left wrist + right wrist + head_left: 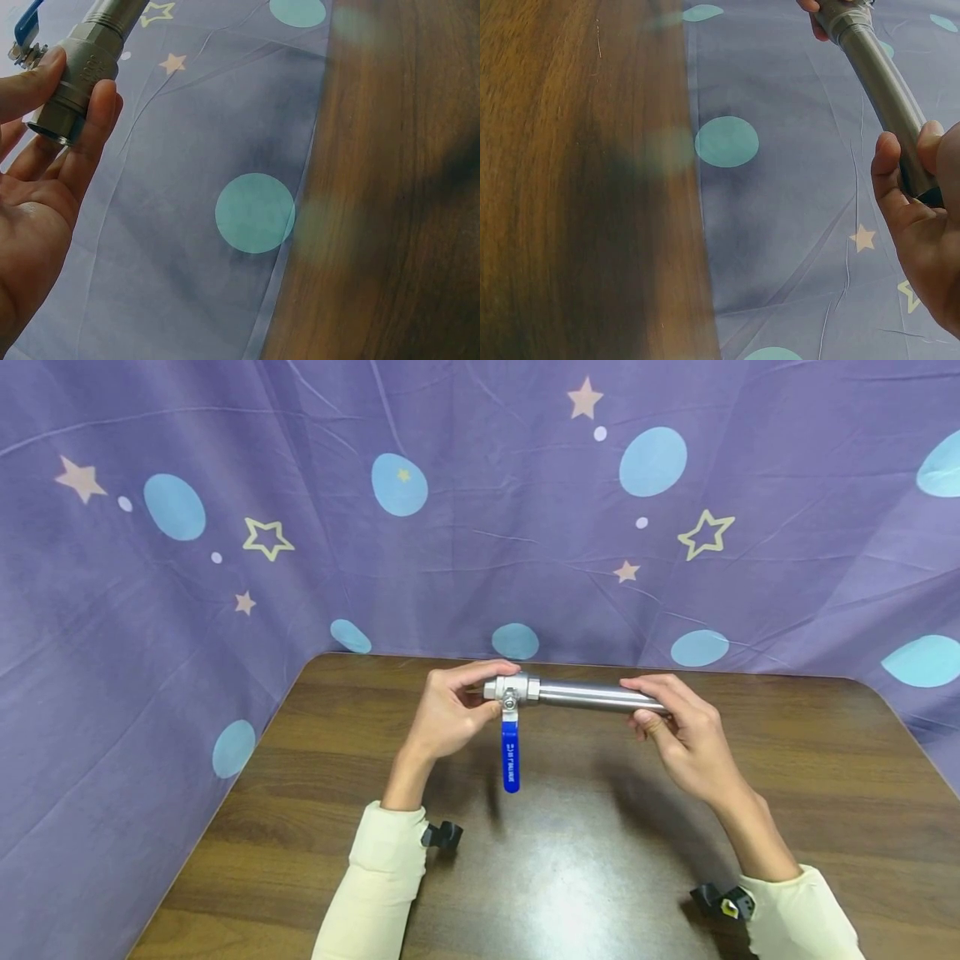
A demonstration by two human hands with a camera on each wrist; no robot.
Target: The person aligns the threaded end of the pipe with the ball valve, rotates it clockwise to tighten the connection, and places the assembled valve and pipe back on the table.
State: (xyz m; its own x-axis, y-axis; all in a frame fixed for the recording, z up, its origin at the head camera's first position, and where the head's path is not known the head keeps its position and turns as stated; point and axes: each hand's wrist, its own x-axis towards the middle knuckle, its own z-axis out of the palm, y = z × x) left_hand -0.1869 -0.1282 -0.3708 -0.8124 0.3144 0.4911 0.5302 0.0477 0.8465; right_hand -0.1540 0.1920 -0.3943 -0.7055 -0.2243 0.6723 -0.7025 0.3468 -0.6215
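A steel ball valve [513,687] with a blue lever handle [511,760] is joined to a straight steel pipe [585,695], and both are held above the table. My left hand [453,714] grips the valve body, thumb on the near side and fingers over the far side. The lever points toward me. At the pipe's right end, my right hand [686,735] pinches it between thumb and fingers. In the left wrist view the valve's open hexagonal end [56,124] faces the palm. The right wrist view shows the pipe [889,90] running from the right fingers to the valve.
Below the hands lies a brown wooden table [300,852], with a bright light reflection near its front. A purple curtain [480,577] with stars and blue dots stands along its back and sides. Black wrist mounts [444,836] sit at both sleeve cuffs.
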